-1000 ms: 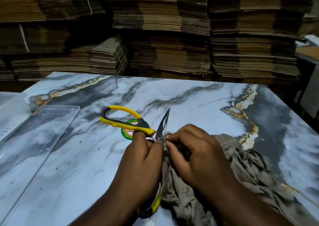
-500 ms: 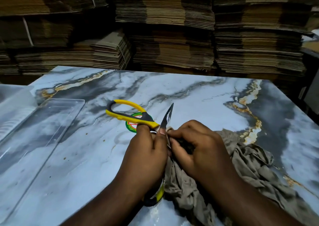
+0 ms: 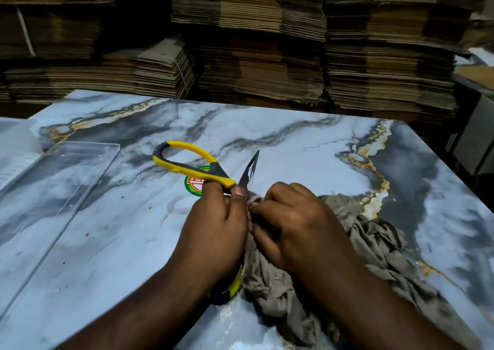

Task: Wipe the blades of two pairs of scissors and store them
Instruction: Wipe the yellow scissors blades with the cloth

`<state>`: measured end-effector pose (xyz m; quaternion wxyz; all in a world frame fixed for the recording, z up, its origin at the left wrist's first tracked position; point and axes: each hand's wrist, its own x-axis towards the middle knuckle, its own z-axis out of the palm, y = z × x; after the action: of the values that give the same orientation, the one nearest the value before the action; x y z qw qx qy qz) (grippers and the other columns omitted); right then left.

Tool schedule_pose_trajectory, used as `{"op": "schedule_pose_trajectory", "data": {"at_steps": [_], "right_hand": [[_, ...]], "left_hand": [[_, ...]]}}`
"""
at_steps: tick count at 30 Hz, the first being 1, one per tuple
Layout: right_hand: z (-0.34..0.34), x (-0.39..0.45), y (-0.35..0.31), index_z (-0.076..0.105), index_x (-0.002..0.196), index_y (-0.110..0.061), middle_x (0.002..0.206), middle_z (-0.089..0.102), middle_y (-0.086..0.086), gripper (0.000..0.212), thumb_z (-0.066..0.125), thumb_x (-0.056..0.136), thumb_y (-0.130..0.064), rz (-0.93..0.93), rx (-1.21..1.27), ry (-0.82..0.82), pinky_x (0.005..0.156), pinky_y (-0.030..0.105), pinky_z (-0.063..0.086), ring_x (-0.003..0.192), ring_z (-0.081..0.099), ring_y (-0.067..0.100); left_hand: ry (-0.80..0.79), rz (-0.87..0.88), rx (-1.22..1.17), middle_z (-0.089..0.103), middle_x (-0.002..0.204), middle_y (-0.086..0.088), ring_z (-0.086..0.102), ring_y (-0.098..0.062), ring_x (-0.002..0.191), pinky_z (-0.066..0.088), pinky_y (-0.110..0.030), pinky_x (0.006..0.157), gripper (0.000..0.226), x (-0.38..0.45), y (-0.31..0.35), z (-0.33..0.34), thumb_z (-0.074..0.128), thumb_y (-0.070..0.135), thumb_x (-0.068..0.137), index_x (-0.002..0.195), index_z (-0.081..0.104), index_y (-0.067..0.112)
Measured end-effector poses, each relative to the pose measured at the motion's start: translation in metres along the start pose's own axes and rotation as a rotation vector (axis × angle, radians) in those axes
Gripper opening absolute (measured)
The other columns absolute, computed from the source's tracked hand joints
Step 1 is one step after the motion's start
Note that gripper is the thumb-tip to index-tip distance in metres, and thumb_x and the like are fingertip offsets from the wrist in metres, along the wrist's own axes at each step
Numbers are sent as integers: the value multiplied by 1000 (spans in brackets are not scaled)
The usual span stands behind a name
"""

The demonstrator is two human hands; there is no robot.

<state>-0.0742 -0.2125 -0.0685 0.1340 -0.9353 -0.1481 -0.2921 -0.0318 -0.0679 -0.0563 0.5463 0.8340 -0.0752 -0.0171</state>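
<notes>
Closest in, two bare arms reach forward over a table with a blue, grey and white marble look. The two hands are close together, almost touching.

The left hand is wrapped around a pair of scissors with yellow and dark grey handles. Its fingers are curled round the middle of the scissors, where the handles meet the blades. A bit of the second yellow handle peeks out under the wrist of that hand, close to the body.

The right hand is bunched up on a grey-brown cloth. Its fingertips pinch the cloth against the lower part of the blade, right next to the left thumb. The rest of the cloth lies crumpled on the table under and to the right of this hand.

Just past the hands, one shiny blade points up and away. The scissors are wide open, and the big yellow handle loop sticks out to the left, beyond the left hand. Under that handle a round green and red sticker sits on the table.

Well to the left of the left hand lies a clear plastic tray, flat on the table. Small brown specks dot the table between the tray and the left hand.

Far behind the table, tall stacks of flat brown cardboard fill the whole back.
</notes>
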Motion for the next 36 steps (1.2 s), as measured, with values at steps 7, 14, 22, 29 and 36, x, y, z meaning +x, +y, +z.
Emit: {"op": "schedule_pose_trajectory", "data": {"at_steps": [7, 14, 22, 29, 36], "right_hand": [[-4, -6, 5, 79, 92, -17, 84, 68, 0, 11, 70, 92, -22, 131, 143, 135, 72, 38, 54, 80, 65, 21], [3, 2, 7, 80, 96, -21, 89, 69, -6, 10, 73, 89, -21, 238, 179, 138, 73, 32, 54, 84, 66, 14], [4, 6, 0, 80, 84, -23, 79, 68, -13, 4, 77, 83, -21, 356, 314, 150, 66, 10, 42, 74, 64, 3], [7, 3, -1, 67, 76, -11, 76, 55, -1, 16, 75, 89, -15, 136, 169, 148, 63, 39, 46, 73, 54, 22], [5, -3, -1, 78, 93, -14, 89, 68, 1, 10, 69, 97, -16, 114, 212, 134, 74, 41, 52, 83, 64, 23]], "left_hand": [[-20, -4, -14, 68, 77, 1, 64, -7, 73, 44, -32, 62, 21, -1, 0, -1, 47, 42, 107, 94, 49, 26], [-38, 11, -37, 72, 81, 0, 70, -22, 79, 54, -46, 71, 20, 2, -4, 0, 46, 45, 106, 96, 49, 28], [-56, 19, -55, 66, 81, 3, 65, -14, 78, 44, -36, 64, 17, 0, -2, -2, 45, 43, 108, 102, 50, 28], [-45, 3, -89, 55, 71, 8, 51, -5, 63, 35, -34, 61, 22, 0, -4, -1, 48, 39, 108, 91, 48, 25], [-63, -49, -168, 69, 72, -2, 67, -24, 74, 52, -47, 75, 22, 4, -4, -4, 49, 40, 107, 95, 53, 22]]}}
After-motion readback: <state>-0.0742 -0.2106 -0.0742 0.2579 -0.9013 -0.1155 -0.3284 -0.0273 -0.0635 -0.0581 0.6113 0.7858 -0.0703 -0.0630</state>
